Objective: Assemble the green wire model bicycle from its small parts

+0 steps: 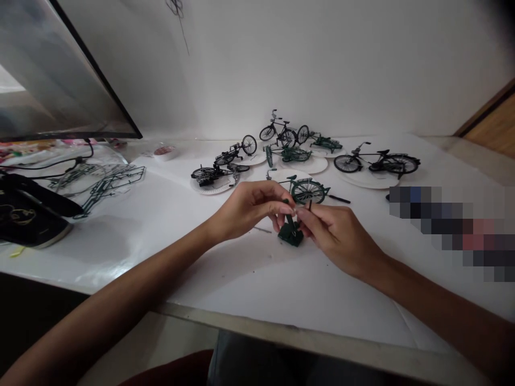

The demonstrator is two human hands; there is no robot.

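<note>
Bare forearms (120, 279) reach across a white-topped bench (249, 300), left hand (249, 209) and right hand (340, 238) both curled to a fingertip pinch on a small dark-green plastic bicycle-model part (290, 234), its base on the bench (short, close pinch suits so small a piece; contact partly hidden).

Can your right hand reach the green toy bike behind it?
Probably yes: nothing lies between the right hand and the green model bicycle, though its fingers are pinching a dark green piece.
</note>
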